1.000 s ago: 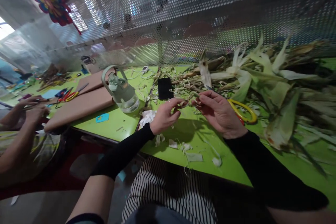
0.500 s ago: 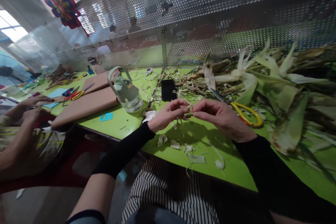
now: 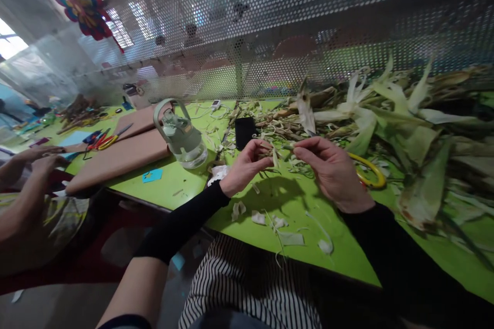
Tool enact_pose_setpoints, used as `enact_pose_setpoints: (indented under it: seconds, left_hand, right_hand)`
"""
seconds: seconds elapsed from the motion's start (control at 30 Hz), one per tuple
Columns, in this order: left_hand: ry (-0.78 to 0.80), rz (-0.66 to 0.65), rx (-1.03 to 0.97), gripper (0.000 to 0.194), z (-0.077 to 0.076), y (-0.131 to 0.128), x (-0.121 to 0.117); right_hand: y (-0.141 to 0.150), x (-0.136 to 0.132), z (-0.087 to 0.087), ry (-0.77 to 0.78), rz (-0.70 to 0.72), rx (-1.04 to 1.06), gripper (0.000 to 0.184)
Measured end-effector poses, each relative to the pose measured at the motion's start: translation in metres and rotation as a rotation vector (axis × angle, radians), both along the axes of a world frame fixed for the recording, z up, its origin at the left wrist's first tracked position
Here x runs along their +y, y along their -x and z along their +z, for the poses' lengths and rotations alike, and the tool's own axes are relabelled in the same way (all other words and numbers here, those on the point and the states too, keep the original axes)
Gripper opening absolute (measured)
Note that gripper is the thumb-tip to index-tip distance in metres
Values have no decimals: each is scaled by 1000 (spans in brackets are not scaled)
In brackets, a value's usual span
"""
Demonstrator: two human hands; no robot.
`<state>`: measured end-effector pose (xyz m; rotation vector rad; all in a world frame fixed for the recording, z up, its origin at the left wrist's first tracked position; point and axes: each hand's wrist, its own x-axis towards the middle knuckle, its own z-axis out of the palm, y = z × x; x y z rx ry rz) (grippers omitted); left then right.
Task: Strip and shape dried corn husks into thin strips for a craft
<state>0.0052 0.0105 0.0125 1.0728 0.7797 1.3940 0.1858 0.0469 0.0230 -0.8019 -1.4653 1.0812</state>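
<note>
Pale scraps near edge of green table. Above it, left hand pinching husk piece, right hand pinching green strip. Yellow-handled scissors partly behind right hand. Beyond: bottle, phone, husk heap, perforated screen.

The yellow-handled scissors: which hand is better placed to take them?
Probably the right hand: it partly hides the scissors, though it seems to pinch a green piece. The left hand is farther away.

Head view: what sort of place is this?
Probably a shared craft workshop: corn husks are heaped on a green tabletop, yellow-handled scissors lie beside them, and another person's hands are visible farther left.
</note>
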Motion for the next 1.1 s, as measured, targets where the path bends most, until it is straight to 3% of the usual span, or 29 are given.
enact_pose_setpoints:
  seconds: [0.27, 0.5, 0.77, 1.1]
  left_hand:
    - [50, -122, -80, 44, -4, -4, -1]
    - [-14, -191, -84, 39, -4, -1, -6]
    - [-33, -136, -121, 31, 0, -2, -12]
    - [46, -64, -115, 49, -7, -2, -7]
  right_hand:
    - [3, -6, -8, -125, -10, -162, 20]
    - [1, -1, -5, -28, -15, 41, 26]
    - [-1, -11, -4, -69, -37, 49, 19]
    - [4, -21, 1, -165, -129, -90, 19]
